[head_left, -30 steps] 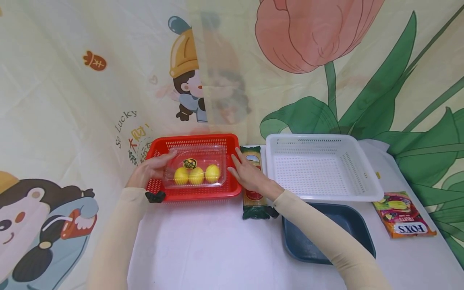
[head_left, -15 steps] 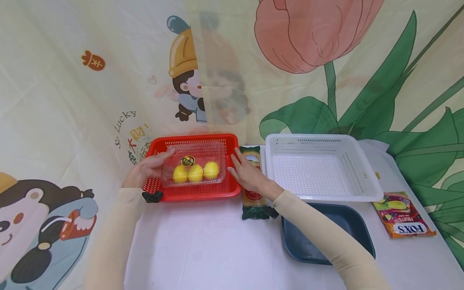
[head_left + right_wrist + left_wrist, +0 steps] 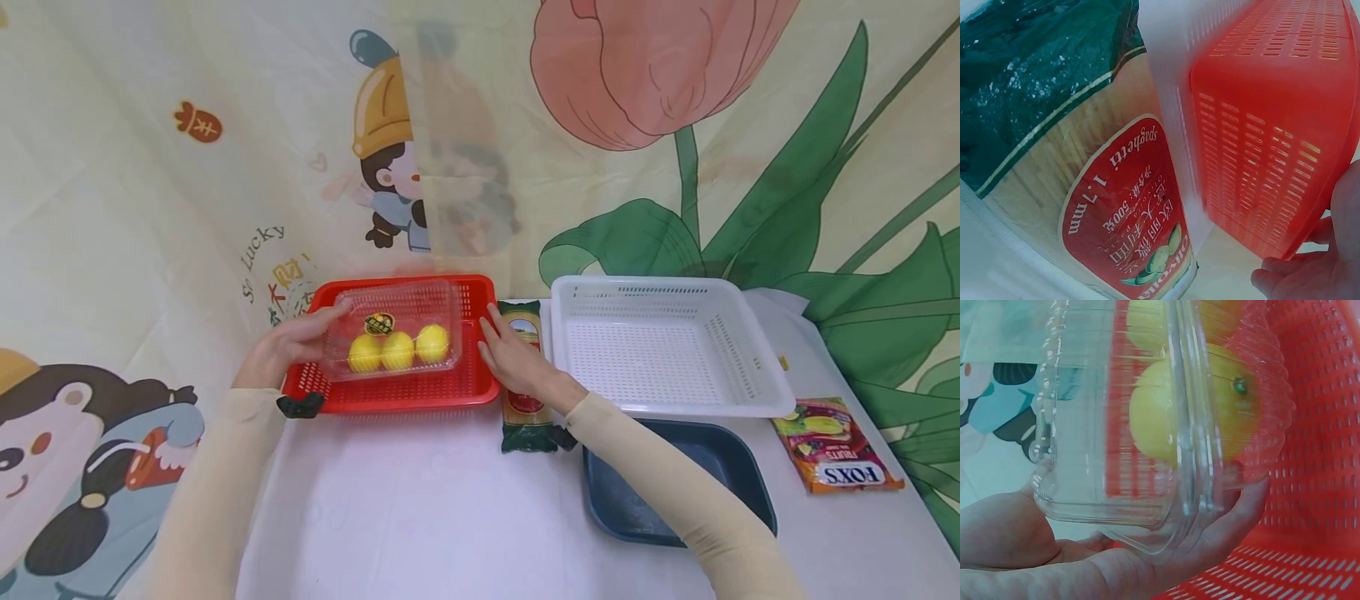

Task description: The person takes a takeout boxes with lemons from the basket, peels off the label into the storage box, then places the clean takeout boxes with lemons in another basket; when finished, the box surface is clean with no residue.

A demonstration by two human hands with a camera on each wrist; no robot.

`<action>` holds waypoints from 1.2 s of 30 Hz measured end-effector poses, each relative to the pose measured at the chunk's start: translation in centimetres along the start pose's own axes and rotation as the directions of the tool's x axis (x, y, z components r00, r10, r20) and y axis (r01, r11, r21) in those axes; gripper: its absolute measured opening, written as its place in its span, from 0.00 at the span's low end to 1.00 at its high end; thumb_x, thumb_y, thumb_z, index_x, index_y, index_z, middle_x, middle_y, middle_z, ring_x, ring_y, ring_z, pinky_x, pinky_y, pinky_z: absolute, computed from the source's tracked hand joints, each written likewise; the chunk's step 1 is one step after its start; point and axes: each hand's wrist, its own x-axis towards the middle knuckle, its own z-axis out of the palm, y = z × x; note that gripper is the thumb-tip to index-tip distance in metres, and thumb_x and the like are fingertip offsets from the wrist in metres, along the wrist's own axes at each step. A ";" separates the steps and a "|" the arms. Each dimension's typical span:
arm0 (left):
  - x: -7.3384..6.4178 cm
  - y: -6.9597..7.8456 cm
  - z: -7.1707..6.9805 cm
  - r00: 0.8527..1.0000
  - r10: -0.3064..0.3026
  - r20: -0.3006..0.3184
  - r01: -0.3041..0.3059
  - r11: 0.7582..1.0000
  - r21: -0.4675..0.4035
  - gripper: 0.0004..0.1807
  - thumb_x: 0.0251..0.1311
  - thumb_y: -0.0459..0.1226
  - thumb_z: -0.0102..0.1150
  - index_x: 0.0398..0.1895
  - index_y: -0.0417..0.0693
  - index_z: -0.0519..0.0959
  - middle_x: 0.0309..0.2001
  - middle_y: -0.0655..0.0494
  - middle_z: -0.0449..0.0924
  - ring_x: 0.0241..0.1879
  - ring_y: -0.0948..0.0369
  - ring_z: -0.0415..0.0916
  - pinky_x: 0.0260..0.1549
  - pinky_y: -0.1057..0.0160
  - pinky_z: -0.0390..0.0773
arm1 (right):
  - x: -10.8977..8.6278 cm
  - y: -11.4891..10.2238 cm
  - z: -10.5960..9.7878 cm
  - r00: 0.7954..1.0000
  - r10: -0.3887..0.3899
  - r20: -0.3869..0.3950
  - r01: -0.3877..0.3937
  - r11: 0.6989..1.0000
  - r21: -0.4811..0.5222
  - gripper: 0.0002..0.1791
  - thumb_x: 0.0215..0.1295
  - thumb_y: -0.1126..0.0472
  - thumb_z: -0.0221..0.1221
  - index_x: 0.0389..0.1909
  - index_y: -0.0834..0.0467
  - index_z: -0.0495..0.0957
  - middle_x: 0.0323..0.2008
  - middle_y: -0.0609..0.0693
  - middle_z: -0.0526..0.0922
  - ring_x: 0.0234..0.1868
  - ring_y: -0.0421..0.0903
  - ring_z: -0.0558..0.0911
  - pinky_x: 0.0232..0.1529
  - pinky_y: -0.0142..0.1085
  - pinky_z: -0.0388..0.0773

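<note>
A clear plastic box (image 3: pixel 420 300) with a black and yellow label and three round yellow fruits (image 3: pixel 397 351) is tilted over the red basket (image 3: pixel 480 392). My left hand (image 3: pixel 294 337) grips the box at its left end; in the left wrist view its fingers (image 3: pixel 1235 519) curl beneath that end and a green stem mark shows on one fruit. At the basket's right end, my right hand (image 3: pixel 521 358) holds the rim, thumb inside and fingers outside. A pack of spaghetti (image 3: pixel 1129 200) lies under my right wrist, partly hidden in the head view.
A white basket (image 3: pixel 637 350) stands right of the spaghetti. In front of it is a dark blue tray (image 3: pixel 611 500), partly covered by my right forearm. A FOX'S fruit sweets bag (image 3: pixel 836 446) lies at far right. A printed curtain (image 3: pixel 465 100) hangs behind.
My left hand has moved left and a little up with the plastic box, which is now more tilted. My right hand stays at the red basket's right end.
</note>
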 end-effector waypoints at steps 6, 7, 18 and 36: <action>-0.8 0.2 -0.2 0.999 0.033 -0.003 -0.033 0.999 -0.008 0.37 0.73 0.59 0.46 0.79 0.57 0.51 0.56 0.61 0.76 0.55 0.62 0.75 0.59 0.56 0.78 | 0.0 0.3 0.2 1.000 0.005 -0.004 -0.005 1.000 -0.004 0.37 0.80 0.46 0.46 0.80 0.60 0.51 0.83 0.56 0.39 0.80 0.56 0.57 0.68 0.46 0.71; -1.0 0.2 -0.2 0.999 0.038 -0.002 -0.038 0.999 -0.011 0.37 0.73 0.58 0.47 0.78 0.57 0.52 0.54 0.62 0.77 0.54 0.62 0.76 0.57 0.56 0.79 | 0.0 0.3 0.2 1.000 0.006 -0.004 -0.006 1.000 -0.004 0.37 0.80 0.46 0.46 0.80 0.60 0.51 0.83 0.56 0.39 0.80 0.56 0.57 0.68 0.46 0.71; -3.2 0.0 0.3 0.997 0.077 0.017 -0.077 0.996 0.034 0.33 0.74 0.58 0.45 0.76 0.59 0.54 0.56 0.62 0.75 0.55 0.63 0.75 0.55 0.58 0.81 | -0.2 0.2 0.2 1.000 0.015 -0.008 -0.014 1.000 0.023 0.37 0.79 0.49 0.49 0.80 0.60 0.51 0.83 0.55 0.40 0.80 0.57 0.57 0.69 0.48 0.70; -7.3 -2.5 2.1 0.984 0.177 0.025 -0.178 0.982 0.070 0.29 0.76 0.55 0.46 0.74 0.63 0.55 0.59 0.58 0.71 0.55 0.62 0.74 0.53 0.59 0.83 | 0.1 0.2 0.0 0.999 -0.031 -0.015 0.030 0.999 -0.015 0.36 0.80 0.47 0.45 0.79 0.62 0.52 0.82 0.57 0.41 0.80 0.57 0.56 0.71 0.46 0.68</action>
